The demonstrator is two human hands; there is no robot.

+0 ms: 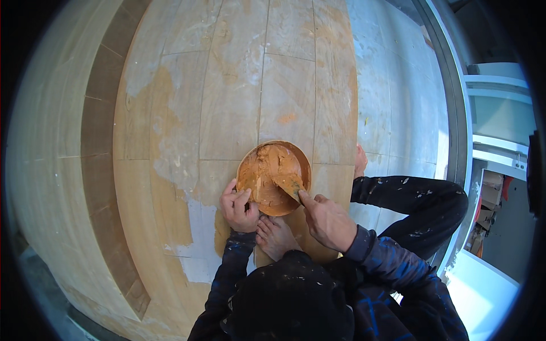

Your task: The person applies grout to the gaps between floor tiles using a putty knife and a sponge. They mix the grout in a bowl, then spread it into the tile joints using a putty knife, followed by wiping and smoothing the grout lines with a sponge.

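Note:
A round bowl [304,170] of orange-brown paste [264,176] sits low in the middle of the view. My left hand [239,210] grips its lower-left rim, fingers curled at the edge. My right hand [330,221] is closed on the handle of a putty knife [288,184], whose paste-smeared blade rests inside the bowl, angled toward the upper left. My bare foot [274,238] lies just below the bowl, between my two hands, its toes near the bowl's lower edge.
I am on plank-patterned tiles [227,102] smeared with pale residue. A step recess [102,131] runs along the left. My bent right leg [421,199] and other foot [360,162] are at right, on bluish-lit flooring [398,102], beside a metal-framed edge [455,113] with cluttered items [489,204] beyond.

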